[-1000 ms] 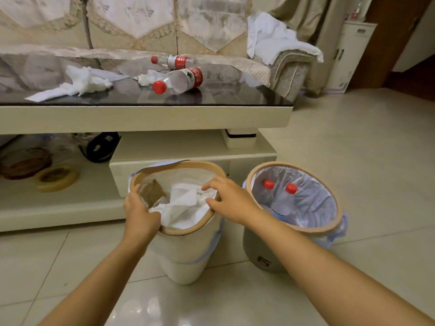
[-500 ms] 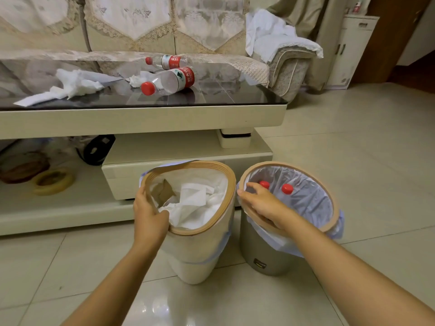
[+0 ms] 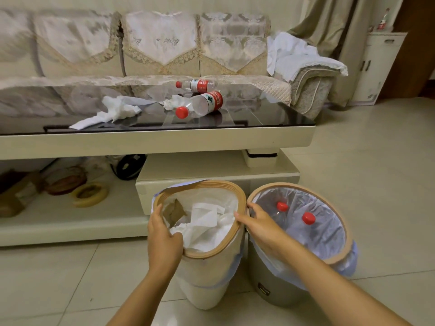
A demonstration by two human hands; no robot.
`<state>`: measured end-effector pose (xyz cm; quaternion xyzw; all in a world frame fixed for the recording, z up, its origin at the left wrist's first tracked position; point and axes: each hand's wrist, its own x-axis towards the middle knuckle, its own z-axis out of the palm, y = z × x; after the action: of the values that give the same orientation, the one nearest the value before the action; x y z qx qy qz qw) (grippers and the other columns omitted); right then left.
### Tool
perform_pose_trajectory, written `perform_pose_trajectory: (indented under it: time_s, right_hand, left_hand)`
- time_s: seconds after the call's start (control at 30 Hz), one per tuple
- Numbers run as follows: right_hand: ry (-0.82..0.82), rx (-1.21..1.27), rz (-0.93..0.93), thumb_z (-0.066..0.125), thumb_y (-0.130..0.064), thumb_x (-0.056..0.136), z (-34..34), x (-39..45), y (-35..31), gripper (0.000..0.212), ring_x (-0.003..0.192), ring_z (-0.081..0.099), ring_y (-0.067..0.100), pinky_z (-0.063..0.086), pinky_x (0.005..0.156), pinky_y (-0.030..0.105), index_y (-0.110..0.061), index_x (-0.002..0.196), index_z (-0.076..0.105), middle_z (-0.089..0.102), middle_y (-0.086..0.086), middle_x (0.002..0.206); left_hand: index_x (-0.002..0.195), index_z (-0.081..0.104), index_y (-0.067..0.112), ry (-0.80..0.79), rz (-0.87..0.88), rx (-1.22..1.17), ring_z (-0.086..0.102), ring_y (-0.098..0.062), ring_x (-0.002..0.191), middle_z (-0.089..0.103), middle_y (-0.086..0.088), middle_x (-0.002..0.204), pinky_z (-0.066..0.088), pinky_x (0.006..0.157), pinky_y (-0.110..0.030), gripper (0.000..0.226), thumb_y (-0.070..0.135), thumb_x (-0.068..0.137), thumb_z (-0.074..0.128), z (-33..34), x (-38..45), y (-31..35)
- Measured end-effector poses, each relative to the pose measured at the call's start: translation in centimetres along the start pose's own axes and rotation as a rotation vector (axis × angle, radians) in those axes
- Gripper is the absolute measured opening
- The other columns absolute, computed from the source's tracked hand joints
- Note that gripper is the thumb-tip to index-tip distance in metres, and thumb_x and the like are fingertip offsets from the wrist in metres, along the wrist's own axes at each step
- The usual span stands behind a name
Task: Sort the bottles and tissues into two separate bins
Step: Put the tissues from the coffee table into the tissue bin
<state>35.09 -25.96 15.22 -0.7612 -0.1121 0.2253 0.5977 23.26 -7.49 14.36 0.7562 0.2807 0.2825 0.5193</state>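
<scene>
Two lined bins on tiled floor point(image 3: 376, 161), touching at rims. Left hand point(image 3: 163, 238) grips near-left rim of cream bin point(image 3: 207, 274), thumb inside; bin holds white tissues point(image 3: 204, 222) and a brown scrap point(image 3: 174, 211). Right hand point(image 3: 261, 225) grips rim of grey bin point(image 3: 277, 290) where the bins meet; two red-capped bottles point(image 3: 308, 218) inside. Glass-top coffee table point(image 3: 164, 142) behind: two bottles lying point(image 3: 202, 103), crumpled tissues point(image 3: 115, 111), smaller wad point(image 3: 173, 103). Sofa point(image 3: 153, 50) beyond.
</scene>
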Motion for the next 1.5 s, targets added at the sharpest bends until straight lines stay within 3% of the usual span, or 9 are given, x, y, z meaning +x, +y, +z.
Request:
perform_pose_trajectory:
  time_s: [0.27, 0.37, 0.43, 0.53, 0.67, 0.9, 1.13, 1.3, 1.5]
  right_hand:
    - [0.001, -0.194, -0.045, 0.065, -0.026, 0.086, 2.5, 0.5, -0.7, 0.068, 0.127, 0.045, 0.019, 0.040, 0.102, 0.034, -0.024, 0.144, 0.029, 0.048, -0.006, 0.135]
    - [0.191, -0.478, -0.206, 0.066, -0.026, 0.083, 3.2, 0.6, -1.7, 0.054, 0.117, 0.050, 0.017, 0.045, 0.090, 0.028, -0.027, 0.132, 0.043, 0.048, -0.006, 0.127]
    - [0.282, -0.673, -0.313, 0.063, -0.024, 0.083, 4.0, -0.1, -3.0, 0.048, 0.114, 0.047, 0.015, 0.043, 0.085, 0.025, -0.027, 0.128, 0.046, 0.041, -0.007, 0.130]
    - [0.245, -0.823, -0.455, 0.060, -0.027, 0.084, 5.8, -1.5, -5.7, 0.042, 0.107, 0.050, 0.013, 0.045, 0.079, 0.025, -0.029, 0.125, 0.048, 0.044, -0.009, 0.128]
    - [0.132, -0.950, -0.592, 0.064, -0.025, 0.081, 7.8, -3.5, -9.4, 0.040, 0.108, 0.052, 0.018, 0.049, 0.085, 0.034, -0.025, 0.120, 0.054, 0.055, -0.005, 0.121]
    - [0.023, -0.943, -0.514, 0.066, -0.025, 0.081, 9.5, -6.1, -18.3, 0.038, 0.106, 0.054, 0.020, 0.049, 0.085, 0.036, -0.022, 0.118, 0.058, 0.058, -0.002, 0.119]
    - [-0.034, -0.945, -0.491, 0.064, -0.023, 0.081, 12.2, -6.2, -28.5, 0.028, 0.094, 0.053, 0.013, 0.035, 0.074, 0.022, -0.027, 0.108, 0.059, 0.059, -0.007, 0.107]
    - [-0.082, -1.001, -0.394, 0.056, -0.028, 0.081, 14.0, -5.3, -32.6, 0.024, 0.091, 0.057, 0.021, 0.042, 0.075, 0.031, -0.021, 0.103, 0.062, 0.060, -0.002, 0.102]
    - [-0.118, -1.027, -0.310, 0.060, -0.030, 0.085, 13.6, -1.9, -34.2, 0.024, 0.097, 0.054, 0.016, 0.044, 0.078, 0.027, -0.025, 0.108, 0.059, 0.056, -0.007, 0.110]
  left_hand:
    - [0.139, 0.036, 0.025, -0.016, -0.022, 0.165, 0.040, -0.010, 0.105, 0.036, 0.001, 0.140, 0.041, 0.080, -0.024, 0.077, -0.011, 0.074, 0.057, -2.3, 0.8, -0.3]
    - [0.129, 0.048, 0.026, 0.016, 0.121, 0.320, 0.042, -0.008, 0.114, 0.035, 0.011, 0.140, 0.046, 0.087, -0.026, 0.063, -0.003, 0.074, 0.063, -2.8, 1.1, -0.1]
    - [0.115, 0.054, 0.031, -0.037, 0.275, 0.381, 0.042, 0.001, 0.108, 0.040, 0.022, 0.132, 0.044, 0.080, -0.020, 0.046, 0.006, 0.078, 0.064, -3.6, 1.2, 0.5]
    - [0.112, 0.056, 0.034, -0.133, 0.379, 0.452, 0.053, 0.002, 0.098, 0.052, 0.025, 0.117, 0.046, 0.068, -0.015, 0.035, 0.019, 0.082, 0.064, -5.5, 1.2, 2.6]
    - [0.111, 0.057, 0.033, -0.167, 0.343, 0.417, 0.054, 0.004, 0.092, 0.057, 0.024, 0.105, 0.047, 0.068, -0.014, 0.031, 0.024, 0.084, 0.068, -8.7, 1.1, 6.6]
    - [0.108, 0.055, 0.037, -0.228, 0.179, 0.445, 0.053, 0.005, 0.094, 0.057, 0.025, 0.101, 0.039, 0.070, -0.007, 0.023, 0.033, 0.088, 0.064, -15.5, 2.5, 14.1]
    - [0.112, 0.056, 0.032, -0.289, 0.068, 0.427, 0.049, 0.006, 0.091, 0.054, 0.023, 0.103, 0.036, 0.067, -0.005, 0.023, 0.036, 0.089, 0.059, -21.6, 7.0, 21.6]
    - [0.105, 0.048, 0.043, -0.365, -0.016, 0.413, 0.050, 0.006, 0.095, 0.052, 0.027, 0.102, 0.035, 0.069, -0.005, 0.023, 0.032, 0.089, 0.061, -24.2, 8.5, 24.1]
    - [0.126, 0.049, 0.030, -0.392, -0.049, 0.471, 0.051, -0.005, 0.112, 0.053, 0.016, 0.121, 0.046, 0.088, -0.024, 0.040, 0.029, 0.088, 0.064, -23.7, 14.5, 23.0]
